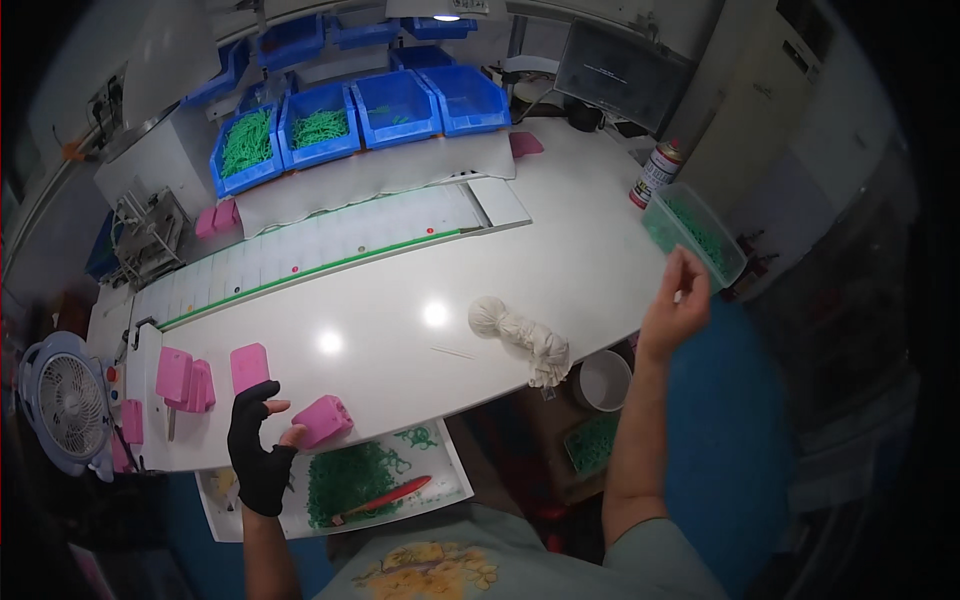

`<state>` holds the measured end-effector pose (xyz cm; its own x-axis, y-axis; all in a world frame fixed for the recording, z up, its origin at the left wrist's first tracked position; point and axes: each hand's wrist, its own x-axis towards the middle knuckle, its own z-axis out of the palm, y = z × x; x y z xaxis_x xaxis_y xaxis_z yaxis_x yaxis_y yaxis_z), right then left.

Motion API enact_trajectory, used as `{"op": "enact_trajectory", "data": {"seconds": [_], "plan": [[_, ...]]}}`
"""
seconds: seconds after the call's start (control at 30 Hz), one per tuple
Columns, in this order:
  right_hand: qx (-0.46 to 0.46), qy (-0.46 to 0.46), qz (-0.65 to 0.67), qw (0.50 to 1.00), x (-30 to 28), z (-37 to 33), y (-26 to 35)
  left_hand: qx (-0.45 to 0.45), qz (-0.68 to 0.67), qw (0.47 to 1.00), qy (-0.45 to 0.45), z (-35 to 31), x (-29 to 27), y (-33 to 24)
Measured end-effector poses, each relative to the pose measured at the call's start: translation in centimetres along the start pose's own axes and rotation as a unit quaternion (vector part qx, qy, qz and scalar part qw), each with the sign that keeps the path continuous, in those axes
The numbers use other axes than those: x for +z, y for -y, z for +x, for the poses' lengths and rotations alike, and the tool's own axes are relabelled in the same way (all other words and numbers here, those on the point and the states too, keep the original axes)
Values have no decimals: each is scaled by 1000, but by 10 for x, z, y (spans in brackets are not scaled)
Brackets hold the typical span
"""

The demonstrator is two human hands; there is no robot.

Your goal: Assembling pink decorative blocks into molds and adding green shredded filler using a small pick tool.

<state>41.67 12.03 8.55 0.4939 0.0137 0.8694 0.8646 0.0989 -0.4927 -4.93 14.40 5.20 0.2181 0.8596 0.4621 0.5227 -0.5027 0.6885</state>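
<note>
My left hand [262, 440], in a black glove with bare finger and thumb tips, is at the near left table edge. Its thumb and forefinger stand apart, the thumb beside or touching a pink block [323, 421]. A second pink block [250, 366] lies just beyond the glove. Out to the right, my bare right hand [678, 310] is raised near the front of a clear plastic tub [735, 262] of small green pieces. Its fingertips are pinched together; anything between them is too small to make out.
A tied cloth bundle [525, 338] lies mid-table near thin white sticks [452, 352]. Blue bins [400, 108] and a green-edged track [300, 265] stand behind. Below the front edge, an open drawer [445, 490] holds green scraps and a red-handled tool [395, 494]. A fan [70, 405] stands left.
</note>
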Motion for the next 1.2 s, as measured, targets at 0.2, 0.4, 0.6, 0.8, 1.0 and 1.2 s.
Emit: {"op": "enact_trajectory", "data": {"seconds": [0.2, 0.4, 0.6, 0.8, 1.0, 1.2], "plan": [[-65, -7, -252, 965, -47, 129, -163, -5, 8, 1000, 24, -11, -19, 22], [168, 28, 19, 985, -22, 76, -98, -101, 13, 994, 49, -30, -18, 25], [318, 325, 304, 837, 2, -64, 87, 30, 140, 987, 76, -4, 32, 13], [337, 570, 357, 659, 12, -150, 172, 93, 101, 989, 60, -4, 48, 38], [324, 728, 274, 538, 23, -179, 185, 25, -48, 991, 122, -14, 44, 16], [325, 622, 351, 620, 16, -185, 192, -140, -229, 963, -7, -19, 63, -7]]}}
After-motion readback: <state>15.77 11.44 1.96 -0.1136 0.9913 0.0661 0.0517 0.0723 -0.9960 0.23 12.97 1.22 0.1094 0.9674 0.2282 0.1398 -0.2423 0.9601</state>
